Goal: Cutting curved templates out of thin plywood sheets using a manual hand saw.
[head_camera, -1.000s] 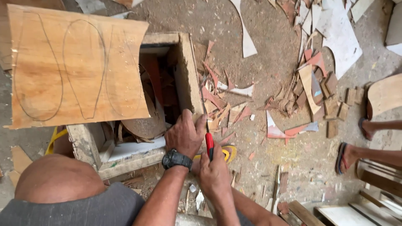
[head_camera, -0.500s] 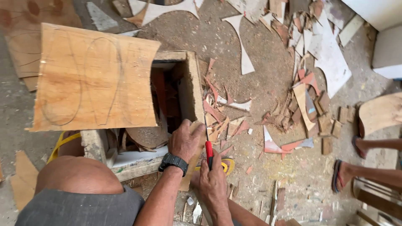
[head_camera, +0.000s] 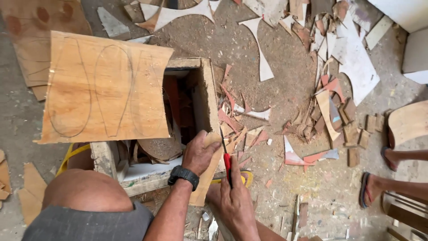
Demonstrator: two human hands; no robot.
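My left hand (head_camera: 199, 154), with a black watch on its wrist, grips a tan sole-shaped piece (head_camera: 206, 176) of thin board, held upright between my knees. My right hand (head_camera: 235, 201) holds a red-handled knife (head_camera: 227, 163), its thin blade pointing up along the piece's right edge. Just left of the hands stands an open wooden box (head_camera: 203, 91) with dark sole cut-outs inside. A plywood sheet (head_camera: 104, 87) with pencilled sole outlines lies across the box's left part.
Red, white and tan offcuts (head_camera: 330, 105) litter the dusty floor to the right. Another person's sandalled feet (head_camera: 383, 178) stand at the right edge beside a tan cut piece (head_camera: 408, 122). My bare knee (head_camera: 84, 192) is at lower left.
The view has shifted so the box and sheet sit slightly lower and farther right. Both hands stay together on the tan piece and knife, with little visible movement.
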